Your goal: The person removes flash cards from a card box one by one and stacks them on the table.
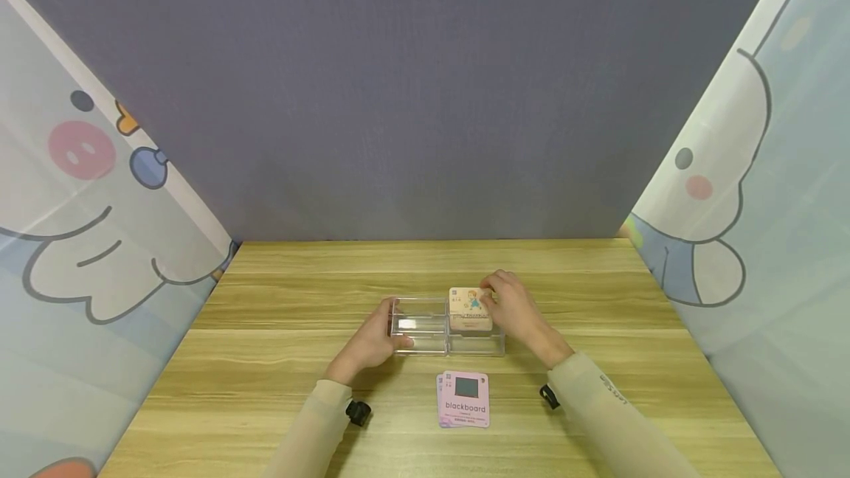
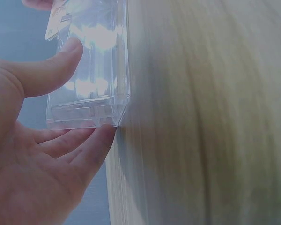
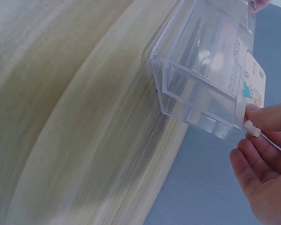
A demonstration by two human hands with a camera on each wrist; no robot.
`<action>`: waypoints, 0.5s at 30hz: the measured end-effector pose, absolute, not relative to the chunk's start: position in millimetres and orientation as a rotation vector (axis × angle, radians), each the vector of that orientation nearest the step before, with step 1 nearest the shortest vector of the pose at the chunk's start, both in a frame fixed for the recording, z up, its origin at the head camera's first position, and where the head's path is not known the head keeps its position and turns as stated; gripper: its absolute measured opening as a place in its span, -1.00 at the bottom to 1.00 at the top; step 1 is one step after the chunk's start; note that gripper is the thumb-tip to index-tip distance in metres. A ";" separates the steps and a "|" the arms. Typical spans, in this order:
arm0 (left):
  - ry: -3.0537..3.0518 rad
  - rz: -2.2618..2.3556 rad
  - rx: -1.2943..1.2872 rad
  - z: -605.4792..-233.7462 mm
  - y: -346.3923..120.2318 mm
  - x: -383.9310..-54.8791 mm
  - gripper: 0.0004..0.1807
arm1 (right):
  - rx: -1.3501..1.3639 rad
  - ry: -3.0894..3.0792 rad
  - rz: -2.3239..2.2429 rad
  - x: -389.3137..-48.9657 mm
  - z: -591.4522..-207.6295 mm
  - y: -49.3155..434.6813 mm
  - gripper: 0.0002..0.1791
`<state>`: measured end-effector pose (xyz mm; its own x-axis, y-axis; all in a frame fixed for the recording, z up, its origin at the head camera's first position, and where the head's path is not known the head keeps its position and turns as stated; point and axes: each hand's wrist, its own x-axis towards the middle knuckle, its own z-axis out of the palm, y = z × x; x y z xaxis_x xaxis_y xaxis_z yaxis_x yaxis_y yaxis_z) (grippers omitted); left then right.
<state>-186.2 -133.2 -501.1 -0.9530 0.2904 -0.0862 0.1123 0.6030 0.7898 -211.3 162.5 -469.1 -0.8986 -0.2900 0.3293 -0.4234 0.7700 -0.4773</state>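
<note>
A clear plastic box (image 1: 425,345) with several compartments stands on the table. My left hand (image 1: 373,338) grips its left end, the thumb (image 2: 71,49) over the front and the fingers at the end wall. My right hand (image 1: 514,310) pinches the right edge of a picture card (image 1: 468,305) printed with a child and a football. The card's lower part is inside a right-hand compartment, behind the clear wall; its upper part (image 3: 255,79) sticks out above. In front of the box lies a small stack of cards, the top one a pink "blackboard" card (image 1: 466,408).
The wooden table (image 1: 279,301) meets a dark grey panel (image 1: 425,94) at its back edge. Cartoon-printed curtains (image 1: 697,153) hang on both sides. A black strap (image 1: 358,411) is at the left wrist, another (image 1: 550,395) at the right.
</note>
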 end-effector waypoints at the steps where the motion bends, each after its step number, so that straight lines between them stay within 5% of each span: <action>1: 2.626 1.271 0.334 -501.2 -133.1 -186.3 -0.04 | 0.558 -2.727 0.819 -211.1 -469.0 162.6 -0.77; 15: 2.635 1.268 0.328 -501.7 -132.4 -185.7 -0.04 | 0.545 -2.712 0.855 -208.9 -468.3 163.9 -0.78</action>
<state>-185.7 -132.4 -501.7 -0.9557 0.2826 -0.0819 0.1123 0.6077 0.7862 -208.9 163.9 -468.3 -0.9001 -0.2754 0.3376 -0.4192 0.7585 -0.4989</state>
